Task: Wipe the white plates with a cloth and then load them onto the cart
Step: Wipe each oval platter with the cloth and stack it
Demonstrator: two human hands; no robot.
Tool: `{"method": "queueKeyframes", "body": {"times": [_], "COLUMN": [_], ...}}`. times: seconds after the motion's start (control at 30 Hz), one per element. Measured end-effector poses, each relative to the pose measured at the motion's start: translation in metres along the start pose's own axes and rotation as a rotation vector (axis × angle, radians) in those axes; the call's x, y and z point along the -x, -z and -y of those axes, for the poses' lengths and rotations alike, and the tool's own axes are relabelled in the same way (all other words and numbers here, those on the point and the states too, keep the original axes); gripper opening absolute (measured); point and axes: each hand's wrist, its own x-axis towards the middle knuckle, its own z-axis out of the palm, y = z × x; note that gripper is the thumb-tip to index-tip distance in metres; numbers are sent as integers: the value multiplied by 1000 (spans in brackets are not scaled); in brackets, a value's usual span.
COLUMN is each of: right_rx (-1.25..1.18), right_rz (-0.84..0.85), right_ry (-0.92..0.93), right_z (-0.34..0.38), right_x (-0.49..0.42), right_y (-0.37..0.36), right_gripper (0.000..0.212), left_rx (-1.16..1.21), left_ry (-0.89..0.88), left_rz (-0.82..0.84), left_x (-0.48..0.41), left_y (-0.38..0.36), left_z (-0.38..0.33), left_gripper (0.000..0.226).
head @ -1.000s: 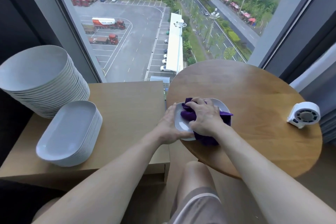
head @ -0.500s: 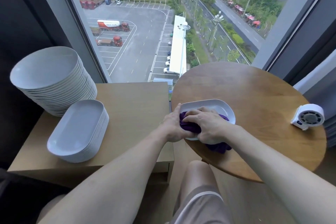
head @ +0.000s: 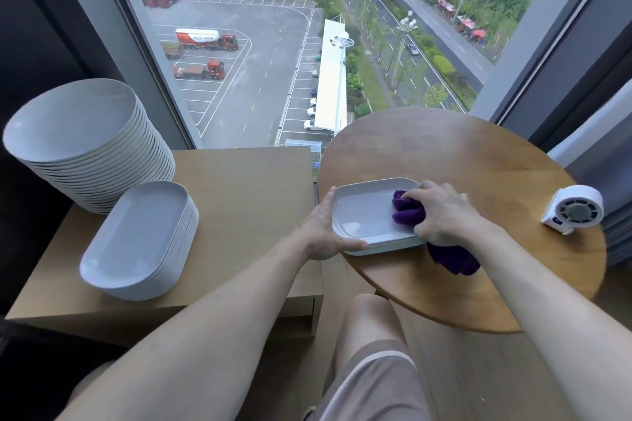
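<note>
A white oblong plate (head: 366,212) lies on the round wooden table (head: 478,161), near its left edge. My left hand (head: 321,232) grips the plate's left rim, thumb along the near edge. My right hand (head: 441,212) grips a bunched purple cloth (head: 408,210) and presses it on the plate's right end; more cloth hangs out below my wrist. On the light wooden cart top (head: 246,195) to the left stand a stack of oblong white plates (head: 136,243) and a taller stack of round white plates (head: 85,140).
A small white fan (head: 574,208) sits at the table's right edge. A tall window rises right behind both surfaces. My knee (head: 369,314) is under the table's near edge, in the gap beside the cart.
My right hand has swept the cloth from the plate's left end to its right end, baring most of the plate. My left hand stays on the left rim.
</note>
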Motion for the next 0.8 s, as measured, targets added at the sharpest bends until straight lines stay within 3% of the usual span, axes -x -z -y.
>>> {"method": "queueKeyframes", "body": {"times": [0.13,0.27,0.43,0.6,0.8], "right_rx": [5,53,77,42,-26], "right_rz": [-40,-51,-46,-14,36], "right_ry": [-62,-50,99,347,370], "right_z": [18,35,59,96,72], "right_x": [-15,-21,-18,-8,14], "right_y": [-4,-5,-6,-14,-16], "right_gripper": [55,60,59,70,61], "left_rx": [17,61,98,101,-9], "left_ry": [-8,-5,-41,-12,29], "left_rz": [6,13,3,48,62], "left_x": [-3,-4,-4,-1,0], "left_y": [-1,-2,-4,-1,6], "left_z": [4,7,9,4,1], "left_gripper": [136,136,131,143,142]}}
